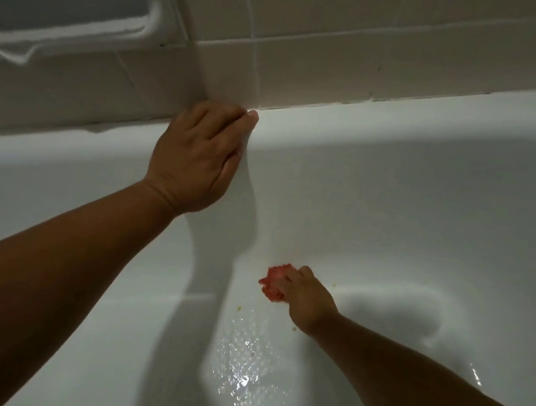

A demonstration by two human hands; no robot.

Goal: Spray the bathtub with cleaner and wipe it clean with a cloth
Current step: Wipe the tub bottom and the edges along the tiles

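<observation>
While left hand (195,158) rests open-palmed on bathtub (394,183), right hand (307,301) seemingly clutches cloth (273,284).

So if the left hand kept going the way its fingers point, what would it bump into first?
The wall. The left hand rests on the tub rim, fingertips about at the seam under the wall, so it would likely meet it almost at once; depth is hard to judge.

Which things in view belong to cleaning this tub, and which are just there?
Job in hand:
bathtub
red cloth, gripped by the right hand against the tub's inside
left hand, resting on the rim
yellowish specks nearby

Just there:
tiled wall
white moulded frame, upper left
</observation>
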